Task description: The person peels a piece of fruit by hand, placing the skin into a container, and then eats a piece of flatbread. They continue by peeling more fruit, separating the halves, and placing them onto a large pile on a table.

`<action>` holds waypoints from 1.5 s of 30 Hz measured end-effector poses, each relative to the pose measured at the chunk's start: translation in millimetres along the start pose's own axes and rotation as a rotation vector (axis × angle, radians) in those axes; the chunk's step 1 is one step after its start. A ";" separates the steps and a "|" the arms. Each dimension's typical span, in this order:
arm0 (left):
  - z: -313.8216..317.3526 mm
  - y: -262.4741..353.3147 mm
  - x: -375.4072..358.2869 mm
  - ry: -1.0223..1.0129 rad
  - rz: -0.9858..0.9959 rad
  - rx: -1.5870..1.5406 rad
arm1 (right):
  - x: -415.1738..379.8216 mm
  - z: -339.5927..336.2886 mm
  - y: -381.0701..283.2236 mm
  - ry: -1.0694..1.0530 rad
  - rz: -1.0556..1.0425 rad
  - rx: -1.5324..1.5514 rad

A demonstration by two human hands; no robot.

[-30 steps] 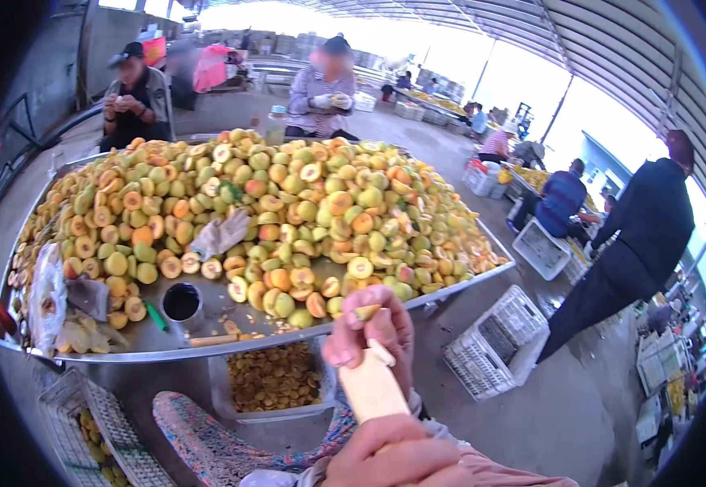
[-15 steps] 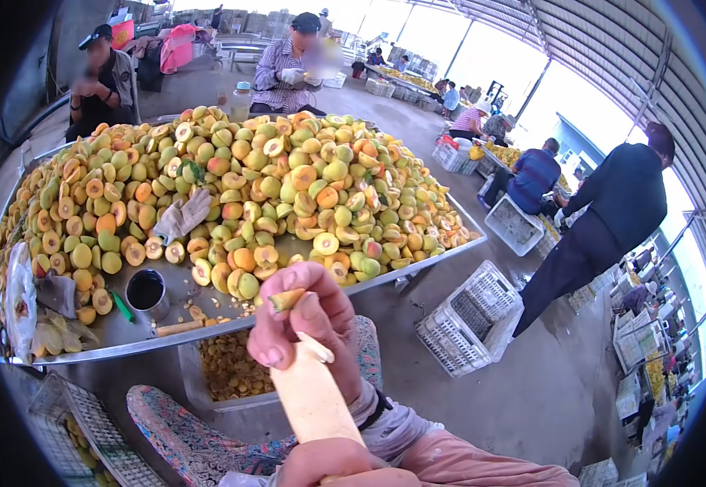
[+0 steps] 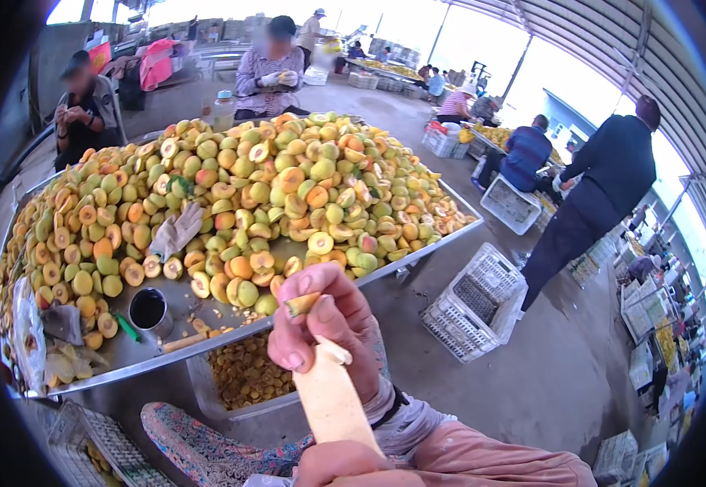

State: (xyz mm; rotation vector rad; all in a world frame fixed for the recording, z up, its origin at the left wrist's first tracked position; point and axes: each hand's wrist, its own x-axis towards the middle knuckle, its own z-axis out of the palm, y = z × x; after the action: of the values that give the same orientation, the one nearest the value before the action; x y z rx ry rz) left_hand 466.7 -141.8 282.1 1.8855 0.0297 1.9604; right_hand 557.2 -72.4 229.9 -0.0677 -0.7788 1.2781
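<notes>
My right hand [image 3: 333,321] is raised in front of the table, fingers bent. Between its thumb and forefinger it pinches a small yellow-orange piece with a greenish edge, looking like fruit [image 3: 303,304]. A flat pale strip [image 3: 333,398] runs from just under the right fingers down to my left hand [image 3: 345,464], closed round its lower end at the bottom edge. The strip's top ends in a curled, split tip. Behind the hands, a big heap of halved apricots [image 3: 288,174] covers the metal table [image 3: 207,345].
On the table lie a glove [image 3: 176,230], a dark-filled metal cup [image 3: 150,310], a green-handled tool [image 3: 127,327] and plastic bags [image 3: 28,325]. Below stands a crate of fruit pieces [image 3: 243,373]; white crates [image 3: 476,304] are at right. Two people sit opposite; another person [image 3: 604,178] stands right.
The view has shifted slightly, so the table appears a little lower and my hands sit slightly further right. Both hands keep the same hold.
</notes>
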 end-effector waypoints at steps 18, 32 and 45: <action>-16.1 -7.4 -0.1 -0.019 -0.033 -0.110 | 1.6 -10.5 -10.4 0.057 -0.111 -0.132; 14.5 -80.8 -73.4 0.585 -0.400 -0.246 | -16.5 -53.2 1.3 0.374 0.047 -0.467; -52.3 -81.9 -125.4 0.772 -0.717 -0.154 | -12.8 -81.5 45.9 0.373 0.542 -0.419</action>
State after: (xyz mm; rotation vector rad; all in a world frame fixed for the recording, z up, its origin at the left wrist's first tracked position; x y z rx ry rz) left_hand 438.7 -91.8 134.1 0.7497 0.6536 1.9289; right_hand 563.3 -38.9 141.9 -0.8806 -0.7121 1.5252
